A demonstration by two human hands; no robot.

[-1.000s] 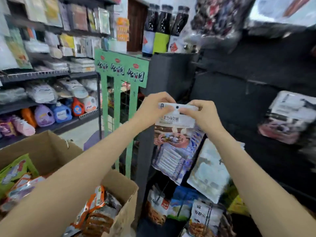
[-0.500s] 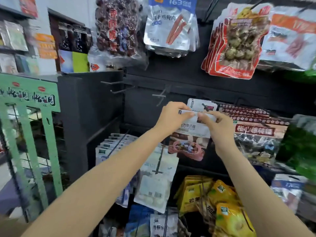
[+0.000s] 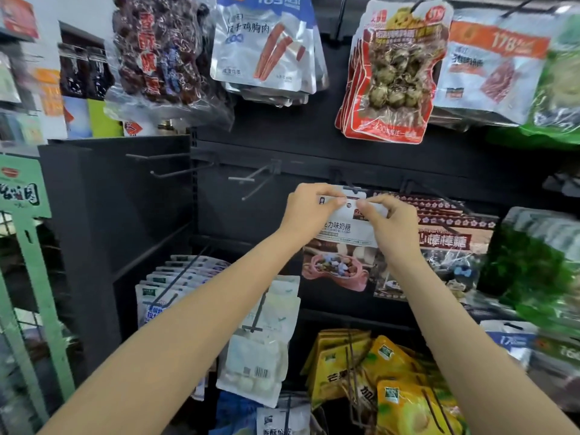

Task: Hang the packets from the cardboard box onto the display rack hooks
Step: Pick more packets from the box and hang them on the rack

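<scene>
**Packet held at a hook of the display rack, head view**

Both hands hold 1 packet by its white header strip, in front of the black display rack. The left hand pinches the strip's left part between thumb and curled fingers; the right hand pinches its right part in the same way, its fingertips just beside the round hole punched in the strip. The 2 pinches nearly meet at that hole. The packet hangs upright below the hands; its face shows a pink bowl of mixed sweets under a band of printed characters. A dark hook ends just above the strip, where a second white header sits behind the held one; whether the hole is already on the hook cannot be told.

To the left, 2 bare grey hooks project from the rack's crossbar. To the right, a row of brown packets with a floral border hangs on a neighbouring hook, touching the held packet's right edge. Above hang a bag of dark red dates, silver packets and red-edged packets. Below hang white packets and yellow packets. A green stand is at the far left.
</scene>
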